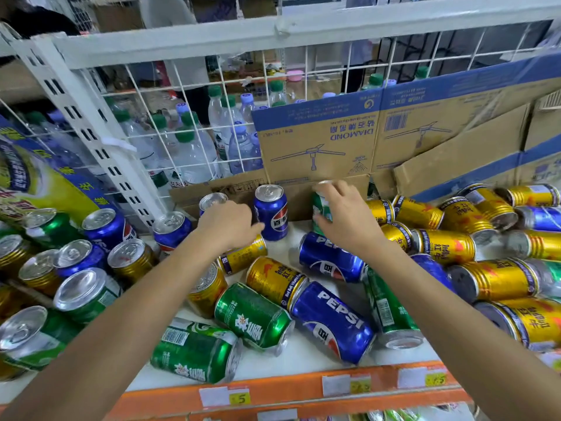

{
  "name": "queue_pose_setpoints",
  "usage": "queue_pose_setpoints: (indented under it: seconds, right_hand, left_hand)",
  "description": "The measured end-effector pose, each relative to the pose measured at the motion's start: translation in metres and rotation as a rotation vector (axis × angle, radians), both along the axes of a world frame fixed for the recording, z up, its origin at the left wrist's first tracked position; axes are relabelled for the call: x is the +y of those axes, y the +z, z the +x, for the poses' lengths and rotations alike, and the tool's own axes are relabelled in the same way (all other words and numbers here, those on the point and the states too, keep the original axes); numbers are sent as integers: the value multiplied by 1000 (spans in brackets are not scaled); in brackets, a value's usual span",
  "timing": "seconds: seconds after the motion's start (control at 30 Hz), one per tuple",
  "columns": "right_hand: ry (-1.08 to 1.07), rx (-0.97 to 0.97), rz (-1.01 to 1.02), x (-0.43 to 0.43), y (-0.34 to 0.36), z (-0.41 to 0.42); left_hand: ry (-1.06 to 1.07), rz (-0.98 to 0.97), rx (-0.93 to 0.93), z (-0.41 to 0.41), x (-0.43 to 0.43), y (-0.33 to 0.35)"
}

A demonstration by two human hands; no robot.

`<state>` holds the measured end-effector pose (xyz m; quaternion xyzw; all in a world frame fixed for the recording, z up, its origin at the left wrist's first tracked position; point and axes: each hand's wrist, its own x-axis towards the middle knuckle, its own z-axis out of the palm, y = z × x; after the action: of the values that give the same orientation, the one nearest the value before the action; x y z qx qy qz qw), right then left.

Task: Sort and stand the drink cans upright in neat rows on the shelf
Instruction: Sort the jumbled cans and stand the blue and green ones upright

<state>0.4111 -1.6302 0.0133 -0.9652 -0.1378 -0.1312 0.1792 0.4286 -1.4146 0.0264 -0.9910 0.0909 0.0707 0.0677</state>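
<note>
My right hand (344, 218) grips an upright green can (320, 208); my left hand (227, 223), grip I cannot tell, is nearer the standing blue can (270, 212) between them.

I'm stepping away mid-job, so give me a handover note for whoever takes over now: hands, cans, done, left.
Right hand grips a green can upright by the cardboard box.
Left hand is beside the upright Pepsi can; grip unclear.
Done: upright cans at left, colours mixed.
Left: lying cans mid-shelf and right need sorting and standing.
</note>
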Motion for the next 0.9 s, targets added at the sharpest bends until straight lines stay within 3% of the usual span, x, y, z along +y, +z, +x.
queue_pose_setpoints:
  seconds: [0.07, 0.17, 0.23, 0.37, 0.5, 0.57, 0.73, 0.9]
  right_hand:
    - [41, 96, -73, 0, 0, -4]
    - [39, 84, -100, 2, -1, -9]
    - [34, 142, -100, 4, -4, -12]
    - [61, 410, -287, 0, -20, -15]
    - [46, 365, -316, -3, -33, -16]
    - [29, 322, -349, -2, -40, -17]
    - [10, 281, -340, -3, -45, -11]
    - [4, 264, -332, -3, -46, -10]
  left_hand:
    - [-18, 38, 92, -7, 6, -2]
    - [-22, 87, 168, -14, 5, -9]
    - [-18, 141, 158, -16, 3, -14]
    - [10, 202, 137, -18, 3, -22]
    - [-1, 227, 39, -18, 2, -40]
    - [1, 176, 10, -16, 2, -41]
    - [13, -71, 143, -11, 9, -34]
    - [73, -200, 6, -15, 20, -20]
